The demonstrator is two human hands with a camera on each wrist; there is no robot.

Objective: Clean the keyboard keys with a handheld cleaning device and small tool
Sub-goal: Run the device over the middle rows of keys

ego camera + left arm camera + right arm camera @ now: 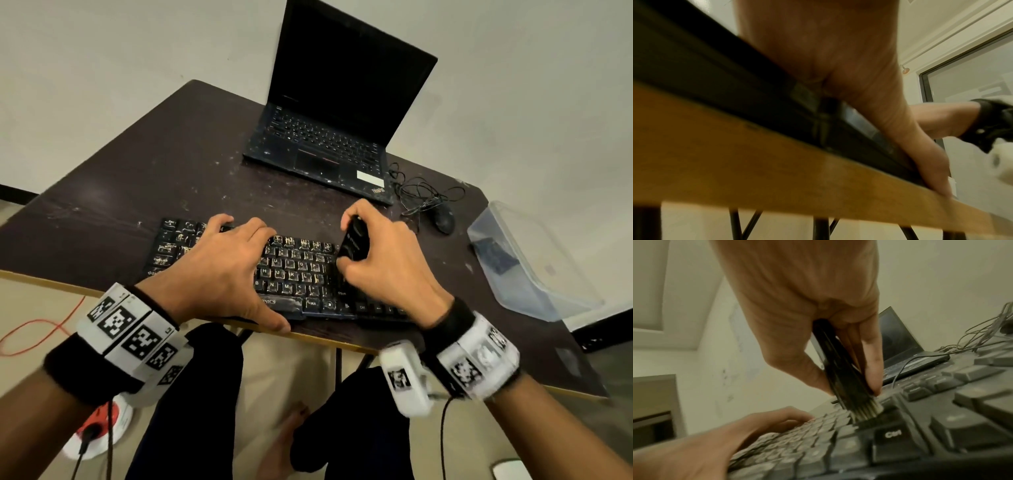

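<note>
At the near edge of the table (171, 144) lies the keyboard (294, 270), black, its keycaps flecked with pale grime, front rim almost flush with the table's wooden lip. Right hand (387, 260) grips a slim black cleaning device (352, 240) upright, thumb on one side, fingers curled down the other; the wrist view shows pale bristles (865, 412) at its lower end pressed onto the keys just above the Ctrl key (893, 434). Left hand (222, 267) lies flat over the left half of the board, fingers spread and straight, thumb hooked against the front edge, holding nothing, apparently bracing the board. Judged step: brushing in progress at the right end of the letter block; grime remains on most visible keys, so the task looks far from done. Next move likely calls for short strokes along the row gaps with the board kept pinned, and the left hand must shift to expose the keys it covers. No separate small tool can be made out. Beyond: an open laptop (329, 113), screen dark; a mouse (443, 219) with its tangled cable (421, 192); a clear plastic container (534, 260) at the table's right edge.
</note>
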